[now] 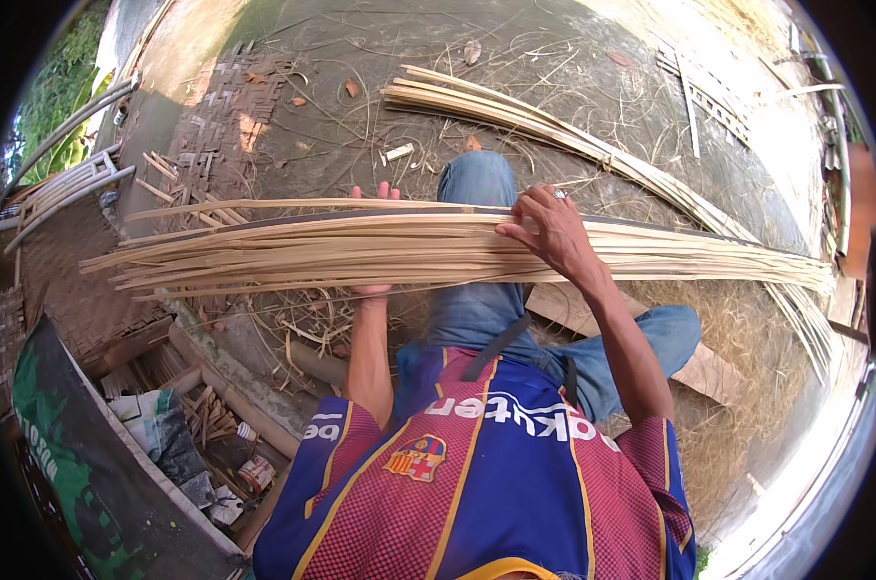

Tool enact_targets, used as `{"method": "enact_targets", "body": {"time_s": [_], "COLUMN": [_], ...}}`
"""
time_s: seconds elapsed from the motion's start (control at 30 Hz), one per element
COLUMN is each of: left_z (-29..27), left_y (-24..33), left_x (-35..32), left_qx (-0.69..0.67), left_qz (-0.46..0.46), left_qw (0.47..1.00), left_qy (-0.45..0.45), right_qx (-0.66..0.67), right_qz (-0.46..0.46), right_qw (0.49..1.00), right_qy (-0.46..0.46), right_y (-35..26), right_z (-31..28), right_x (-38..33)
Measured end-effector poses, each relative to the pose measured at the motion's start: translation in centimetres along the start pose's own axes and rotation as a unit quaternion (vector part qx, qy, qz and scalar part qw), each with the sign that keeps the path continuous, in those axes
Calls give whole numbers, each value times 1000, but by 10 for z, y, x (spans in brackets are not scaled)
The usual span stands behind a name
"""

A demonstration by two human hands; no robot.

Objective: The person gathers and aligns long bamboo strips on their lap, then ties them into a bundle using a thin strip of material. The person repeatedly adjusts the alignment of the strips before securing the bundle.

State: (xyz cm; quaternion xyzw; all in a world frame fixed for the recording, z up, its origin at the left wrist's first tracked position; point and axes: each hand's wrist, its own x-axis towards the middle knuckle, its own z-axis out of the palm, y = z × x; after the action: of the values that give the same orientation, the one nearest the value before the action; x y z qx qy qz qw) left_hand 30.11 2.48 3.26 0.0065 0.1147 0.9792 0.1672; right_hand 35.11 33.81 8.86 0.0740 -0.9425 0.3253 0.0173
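My right hand (551,230) clenches the strips (361,246) mid-frame; left hand (373,198) cradles underneath, grip unclear. Loose ends could splay and slide.

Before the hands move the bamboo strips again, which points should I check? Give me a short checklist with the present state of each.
1. Right hand rests on top of the bundle of bamboo strips: ok.
2. Left hand supports the bundle from under it; only fingertips show past its far edge: ok.
3. Bundle lies across the knee in jeans: ok.
4. Strip ends aligned at the left end: not ok, they fan out.
5. Grip firmness: cannot tell.
6. Second bundle on the ground lies apart from the held one: ok.
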Motion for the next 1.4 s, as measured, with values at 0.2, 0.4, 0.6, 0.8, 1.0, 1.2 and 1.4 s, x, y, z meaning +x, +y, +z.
{"method": "enact_targets", "body": {"time_s": [0.2,0.4,0.6,0.8,1.0,1.2,1.4], "left_z": [-3,-1,0,11,3,3,-8], "left_y": [1,4,-1,0,-1,-1,3], "left_x": [3,4,2,1,0,-2,-3], "left_qx": [-23,96,-16,70,-6,-68,-105], "left_qz": [-5,9,9,8,4,-15,-29], "left_qw": [1000,995,1000,997,1000,998,994], "left_qy": [-9,19,-17,35,21,9,22], "right_qx": [40,61,74,-46,41,70,-24], "right_qz": [71,38,-21,-141,-81,27,-8], "right_qw": [993,996,981,986,991,997,999], "right_qy": [87,-44,-176,-78,-94,-37,31], "right_y": [5,10,13,16,13,16,9], "right_z": [32,11,4,20,18,16,23], "right_x": [-16,25,53,39,36,37,21]}}
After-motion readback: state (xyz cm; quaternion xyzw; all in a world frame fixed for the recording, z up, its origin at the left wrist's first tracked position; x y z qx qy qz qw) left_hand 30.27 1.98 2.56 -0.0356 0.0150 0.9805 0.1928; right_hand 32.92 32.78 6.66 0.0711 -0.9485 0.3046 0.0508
